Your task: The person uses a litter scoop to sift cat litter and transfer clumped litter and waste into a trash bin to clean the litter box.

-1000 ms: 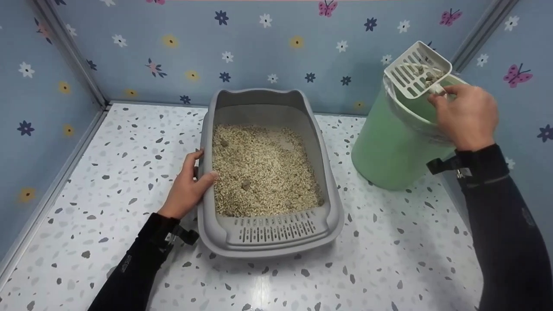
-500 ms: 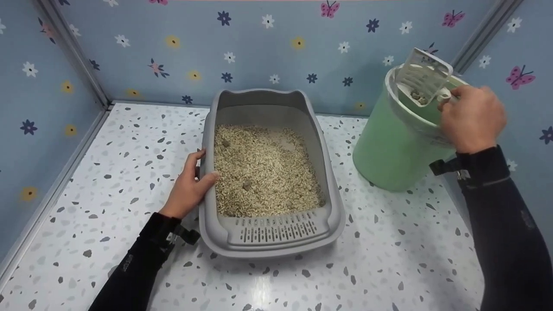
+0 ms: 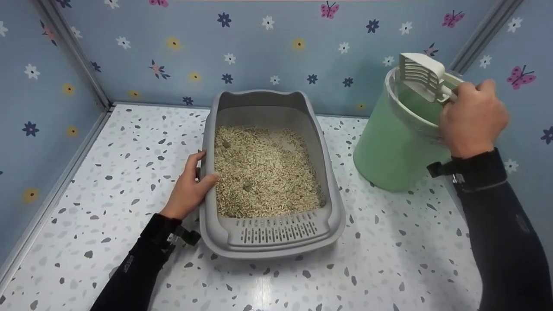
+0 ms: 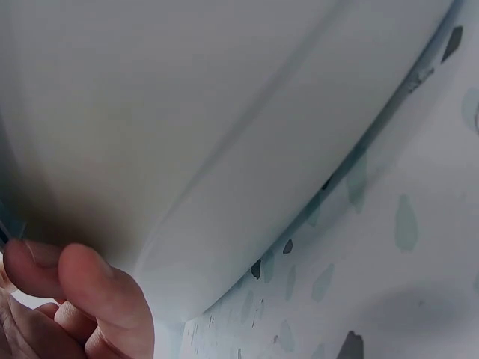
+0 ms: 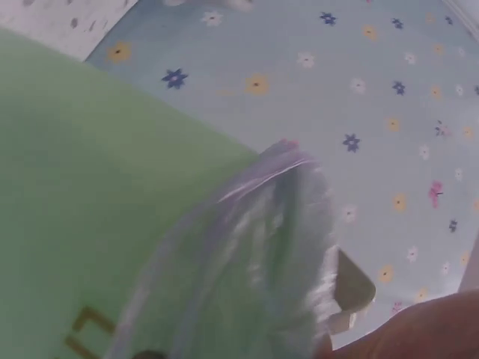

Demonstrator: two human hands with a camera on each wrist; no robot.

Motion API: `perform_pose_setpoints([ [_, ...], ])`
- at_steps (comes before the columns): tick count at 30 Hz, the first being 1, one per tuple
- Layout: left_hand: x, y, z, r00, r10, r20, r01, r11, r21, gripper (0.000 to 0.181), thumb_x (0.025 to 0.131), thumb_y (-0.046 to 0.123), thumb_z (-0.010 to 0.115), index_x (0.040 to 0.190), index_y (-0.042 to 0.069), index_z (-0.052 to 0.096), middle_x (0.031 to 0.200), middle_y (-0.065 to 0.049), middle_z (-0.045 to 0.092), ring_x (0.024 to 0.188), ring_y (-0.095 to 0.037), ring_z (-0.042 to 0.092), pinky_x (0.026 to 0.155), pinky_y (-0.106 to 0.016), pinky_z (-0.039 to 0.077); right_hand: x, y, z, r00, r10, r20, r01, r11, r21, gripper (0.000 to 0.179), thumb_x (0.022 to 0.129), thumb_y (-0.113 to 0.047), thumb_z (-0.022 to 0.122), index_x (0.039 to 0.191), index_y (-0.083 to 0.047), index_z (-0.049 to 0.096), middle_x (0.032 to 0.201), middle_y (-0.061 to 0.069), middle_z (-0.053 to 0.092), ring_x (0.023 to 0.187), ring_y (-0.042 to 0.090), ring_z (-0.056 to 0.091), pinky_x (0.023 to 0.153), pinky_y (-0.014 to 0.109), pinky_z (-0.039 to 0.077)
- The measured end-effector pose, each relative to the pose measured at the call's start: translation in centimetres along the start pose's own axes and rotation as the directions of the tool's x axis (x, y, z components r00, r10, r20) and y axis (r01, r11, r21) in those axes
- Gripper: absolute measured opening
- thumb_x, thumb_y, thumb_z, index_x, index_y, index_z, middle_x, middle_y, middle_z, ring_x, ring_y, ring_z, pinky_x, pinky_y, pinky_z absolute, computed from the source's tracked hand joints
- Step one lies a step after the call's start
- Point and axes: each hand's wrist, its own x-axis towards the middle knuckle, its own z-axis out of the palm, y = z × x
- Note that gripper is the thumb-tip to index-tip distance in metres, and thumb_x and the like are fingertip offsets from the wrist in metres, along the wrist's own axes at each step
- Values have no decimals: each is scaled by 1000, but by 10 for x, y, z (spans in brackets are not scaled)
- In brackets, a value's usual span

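A grey litter box (image 3: 276,248) stands on the floor, with pale granular litter (image 3: 268,172) and a few dark clumps inside. My left hand (image 3: 189,190) grips its left rim, thumb over the edge and fingers outside; in the left wrist view curled fingers (image 4: 105,288) lie by the box's outer wall (image 4: 224,164). My right hand (image 3: 474,116) holds a white slotted litter scoop (image 3: 421,75) by its handle. The scoop is tipped on its side over the mouth of a green bin (image 3: 389,147), and no clumps show on it. The bin's bottom is hidden.
A clear plastic liner (image 3: 414,119) folds over the bin's rim; it fills much of the right wrist view. Blue flowered panels (image 3: 276,52) enclose the back and both sides. Speckled white floor (image 3: 129,172) surrounds the litter box.
My right hand has turned the scoop from level to tipped over the bin, and the clumps on it are gone from view. My left hand has stayed on the litter box.
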Motion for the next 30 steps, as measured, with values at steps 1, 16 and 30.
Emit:
perform_pose_setpoints([
  [1, 0, 0, 0, 1000, 2, 0, -2, 1000, -1, 81, 107, 41, 70, 175, 24, 30, 124, -24, 66, 101, -35, 69, 79, -45, 67, -2, -4, -3, 1000, -2, -4, 2, 1000, 16, 34, 101, -4, 55, 124, 11, 76, 105, 27, 57, 79, 51, 55, 58, 51, 31],
  [16, 0, -3, 0, 1000, 7, 1, -7, 1000, -18, 81, 107, 42, 72, 175, 25, 31, 120, -23, 65, 98, -37, 69, 76, -47, 69, -63, -121, -5, 834, -423, 353, 295, 884, 364, 25, 98, -23, 86, 115, -5, 82, 105, 13, 77, 87, 30, 67, 76, 49, 55],
  [30, 1, -5, 0, 1000, 13, -5, -13, 1000, 1, 82, 106, 42, 72, 174, 23, 31, 124, -23, 67, 100, -37, 70, 75, -47, 69, -115, -207, 46, 457, -470, 755, 468, 849, 245, 26, 99, -27, 77, 78, -16, 67, 76, 2, 67, 66, 22, 64, 59, 40, 60],
])
